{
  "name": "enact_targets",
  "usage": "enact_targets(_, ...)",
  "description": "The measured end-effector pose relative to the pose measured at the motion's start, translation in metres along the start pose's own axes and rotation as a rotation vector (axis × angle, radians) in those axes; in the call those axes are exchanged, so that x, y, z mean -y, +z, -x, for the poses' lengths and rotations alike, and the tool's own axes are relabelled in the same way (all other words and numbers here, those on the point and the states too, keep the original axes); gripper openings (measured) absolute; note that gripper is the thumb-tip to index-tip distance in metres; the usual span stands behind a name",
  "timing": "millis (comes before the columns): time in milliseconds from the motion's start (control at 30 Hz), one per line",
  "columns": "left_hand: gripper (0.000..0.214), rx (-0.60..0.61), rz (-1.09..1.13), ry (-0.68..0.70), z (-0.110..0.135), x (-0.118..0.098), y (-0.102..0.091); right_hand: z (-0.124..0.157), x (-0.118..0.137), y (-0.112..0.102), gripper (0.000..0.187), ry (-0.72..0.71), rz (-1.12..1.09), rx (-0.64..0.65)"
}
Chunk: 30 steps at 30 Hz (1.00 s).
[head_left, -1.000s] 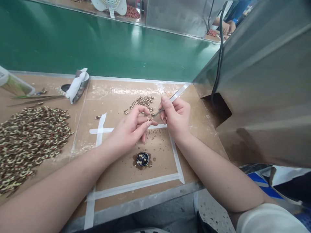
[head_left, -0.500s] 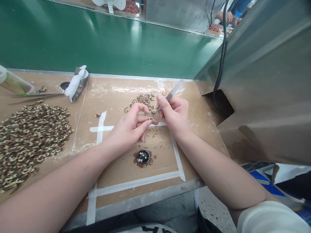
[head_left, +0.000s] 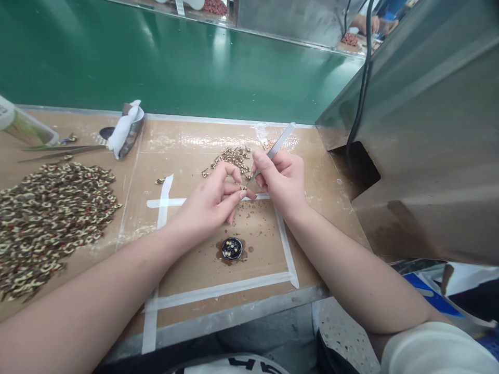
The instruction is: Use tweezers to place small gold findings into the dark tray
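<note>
My left hand pinches a small brown-and-cream piece between thumb and fingertips, too small to name by kind. In my right hand is a pair of metal tweezers, held like a pen, with the tips pointing down at that piece. Whether the tips touch it, I cannot tell. A heap of similar small pieces lies just beyond my hands. Pale orange bits are partly hidden behind the right hand. Nearer to me, a small round black dish holds dark liquid and several pale bits, within a wet ring on the board.
White tape frames the work area. To the left is a large pile of brown-and-cream pieces, with scissors-like blades and a clear container beyond. A metal housing with a black cable stands right. Green surface runs behind; a co-worker's hands show far right.
The camera view has shifted slightly. Both hands keep nearly the same pose over the board, the tweezers still at the small piece.
</note>
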State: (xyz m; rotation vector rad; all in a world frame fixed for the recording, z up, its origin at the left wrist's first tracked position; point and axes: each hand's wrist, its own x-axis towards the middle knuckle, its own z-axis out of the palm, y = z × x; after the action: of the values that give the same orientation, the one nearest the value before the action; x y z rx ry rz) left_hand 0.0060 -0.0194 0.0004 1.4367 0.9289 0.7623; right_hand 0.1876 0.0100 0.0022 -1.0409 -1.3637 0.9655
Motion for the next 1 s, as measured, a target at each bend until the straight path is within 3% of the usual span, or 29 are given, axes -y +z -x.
enact_targets(367,0.023,-0.008,0.106,-0.007,-0.002,-0.001,0.000,0.004,0.003,0.001,0.051,0.019,-0.052,-0.046)
enact_targets(1000,0.028,-0.017,0.127,0.044,-0.001,0.000,-0.001,0.004,0.010,0.002,0.054,-0.011,-0.002,0.015)
